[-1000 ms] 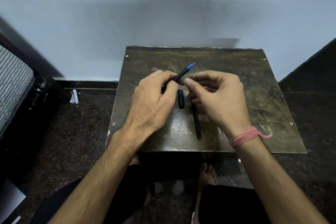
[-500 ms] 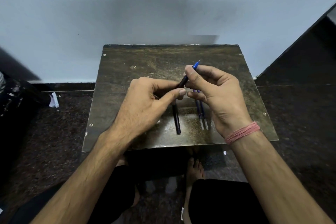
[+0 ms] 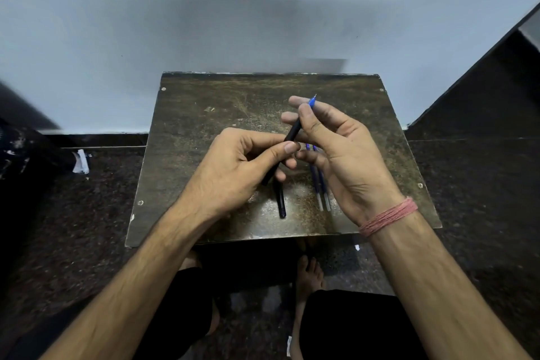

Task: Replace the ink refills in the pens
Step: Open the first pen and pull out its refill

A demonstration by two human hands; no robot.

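Left hand point(image 3: 233, 168): my fingers pinch the black pen point(image 3: 293, 134)
Right hand point(image 3: 342, 152): my thumb grips its blue tip point(image 3: 312, 102)
Table point(image 3: 204, 131): two refills point(image 3: 320, 184) beside another pen point(image 3: 281, 202)

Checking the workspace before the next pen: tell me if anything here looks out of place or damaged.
Nothing stands out. Both hands, left and right, hold the black blue-tipped pen over the worn dark metal-topped table; a black pen part and two blue refills lie parallel on it.
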